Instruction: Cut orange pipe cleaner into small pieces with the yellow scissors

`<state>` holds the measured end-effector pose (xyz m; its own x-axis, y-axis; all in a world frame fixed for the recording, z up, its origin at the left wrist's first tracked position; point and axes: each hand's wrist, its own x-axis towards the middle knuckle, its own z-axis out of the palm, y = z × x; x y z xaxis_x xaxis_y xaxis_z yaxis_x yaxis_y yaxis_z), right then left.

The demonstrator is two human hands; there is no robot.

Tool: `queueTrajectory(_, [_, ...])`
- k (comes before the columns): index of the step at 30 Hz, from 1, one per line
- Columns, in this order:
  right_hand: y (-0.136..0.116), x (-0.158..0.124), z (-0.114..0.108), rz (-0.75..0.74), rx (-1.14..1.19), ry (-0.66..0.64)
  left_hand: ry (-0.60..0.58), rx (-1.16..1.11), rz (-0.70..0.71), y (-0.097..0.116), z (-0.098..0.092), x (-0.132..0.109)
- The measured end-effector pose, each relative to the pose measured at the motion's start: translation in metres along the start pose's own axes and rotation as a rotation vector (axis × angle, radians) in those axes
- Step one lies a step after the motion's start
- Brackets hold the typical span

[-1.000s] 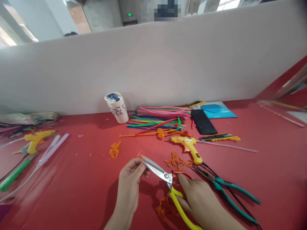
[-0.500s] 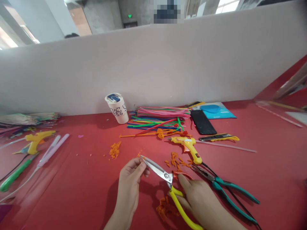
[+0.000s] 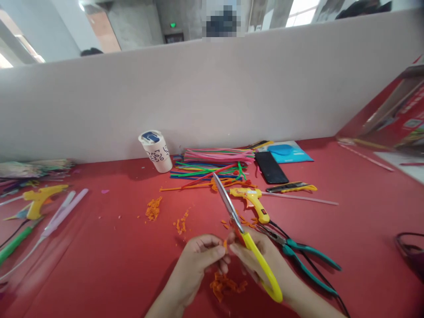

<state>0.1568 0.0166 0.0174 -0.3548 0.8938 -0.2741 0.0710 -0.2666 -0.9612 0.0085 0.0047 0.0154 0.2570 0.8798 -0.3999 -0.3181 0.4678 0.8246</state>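
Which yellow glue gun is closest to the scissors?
The glue gun on the right: its tip is beside the blades of the scissors in the right hand. The other glue gun lies far left.

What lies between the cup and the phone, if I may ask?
In the head view, a heap of coloured pipe cleaners lies between the cup and the phone.

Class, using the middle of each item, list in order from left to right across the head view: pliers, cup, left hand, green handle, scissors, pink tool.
Green handle → pink tool → cup → left hand → scissors → pliers.
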Motion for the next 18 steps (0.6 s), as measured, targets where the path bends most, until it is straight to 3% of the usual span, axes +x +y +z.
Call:
queueTrajectory(6, [0.003, -0.003, -0.001, 0.035, 0.016, -0.01, -0.028, 0.118, -0.004, -0.004, 0.004, 0.001])
queueTrajectory(12, [0.005, 0.002, -0.001, -0.058, -0.163, 0.085, 0.109, 0.255, 0.083, -0.006, 0.006, 0.005])
queueTrajectory(15, [0.006, 0.003, -0.005, -0.139, -0.345, 0.107, 0.208, 0.189, 0.15, -0.001, 0.002, 0.005])
queueTrajectory(18, [0.008, 0.001, -0.011, -0.127, -0.628, 0.131, 0.345, 0.053, 0.228, 0.007, -0.005, 0.005])
